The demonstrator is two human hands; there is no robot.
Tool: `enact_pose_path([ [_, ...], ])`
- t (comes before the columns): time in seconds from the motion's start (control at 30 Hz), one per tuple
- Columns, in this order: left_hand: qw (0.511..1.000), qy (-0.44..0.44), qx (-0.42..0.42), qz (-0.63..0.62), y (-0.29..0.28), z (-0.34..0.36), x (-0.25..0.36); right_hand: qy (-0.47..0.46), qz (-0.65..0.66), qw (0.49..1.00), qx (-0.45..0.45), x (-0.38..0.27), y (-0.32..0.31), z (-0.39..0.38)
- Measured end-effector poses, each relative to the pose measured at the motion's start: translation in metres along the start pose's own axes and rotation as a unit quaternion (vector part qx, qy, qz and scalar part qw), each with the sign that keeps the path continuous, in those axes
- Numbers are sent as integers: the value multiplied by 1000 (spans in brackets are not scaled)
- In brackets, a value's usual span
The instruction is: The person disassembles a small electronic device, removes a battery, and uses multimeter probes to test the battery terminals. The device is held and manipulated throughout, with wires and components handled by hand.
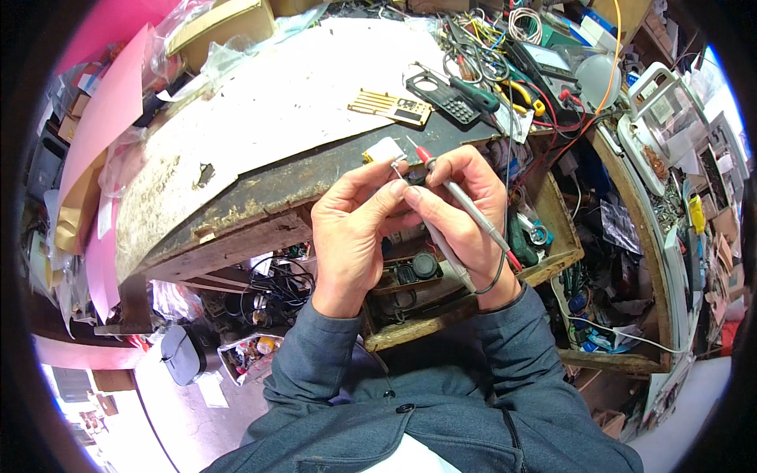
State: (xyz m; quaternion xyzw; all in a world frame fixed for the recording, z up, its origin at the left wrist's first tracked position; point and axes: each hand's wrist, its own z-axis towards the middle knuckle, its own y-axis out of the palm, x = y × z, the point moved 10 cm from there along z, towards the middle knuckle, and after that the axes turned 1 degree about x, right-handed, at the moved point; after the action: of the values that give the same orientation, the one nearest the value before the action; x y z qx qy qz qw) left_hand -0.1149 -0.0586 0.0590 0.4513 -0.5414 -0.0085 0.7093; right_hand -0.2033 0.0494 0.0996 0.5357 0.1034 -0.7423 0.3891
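Observation:
Over the bench's near edge, my left hand [351,225] pinches a small, light-coloured piece [400,164] between thumb and fingertips; its kind is too small to tell. My right hand [477,197] grips two grey test probes. The upper probe [471,206] has a red collar and a bare metal tip pointing up and left. Below it, the second probe [451,258] slants under the palm, its tip hidden by the fingers. Both thumbs meet near the small piece. A small white and yellow item [383,150] shows just beyond the left fingertips. Past it lies a yellowish circuit board [390,106].
A black keypad housing [443,96], green-handled screwdriver [475,96], yellow-handled pliers [528,98] and analog multimeter [546,59] crowd the far right with tangled wires. White sheeting [307,87] covers the bench. Below my hands is an open wooden drawer [418,327] with parts inside.

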Motion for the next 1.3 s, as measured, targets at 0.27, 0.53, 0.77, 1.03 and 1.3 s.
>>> enact_pose_path([
  [0.27,1000,-7,2,-10,-5,2,-3,1,-28,1000,-1,-5,1,-1],
  [0.53,1000,7,2,-15,-7,3,-2,-57,21,996,67,-15,-7,-2],
  [0.77,1000,1,1,-18,-6,1,-3,-155,-87,983,47,-26,-12,-5],
  [1.03,1000,4,3,-16,-6,0,-2,-142,-114,983,15,-31,-2,-4],
  [1.3,1000,4,4,-23,-6,1,-2,-159,-123,980,7,-31,-1,-4],
])
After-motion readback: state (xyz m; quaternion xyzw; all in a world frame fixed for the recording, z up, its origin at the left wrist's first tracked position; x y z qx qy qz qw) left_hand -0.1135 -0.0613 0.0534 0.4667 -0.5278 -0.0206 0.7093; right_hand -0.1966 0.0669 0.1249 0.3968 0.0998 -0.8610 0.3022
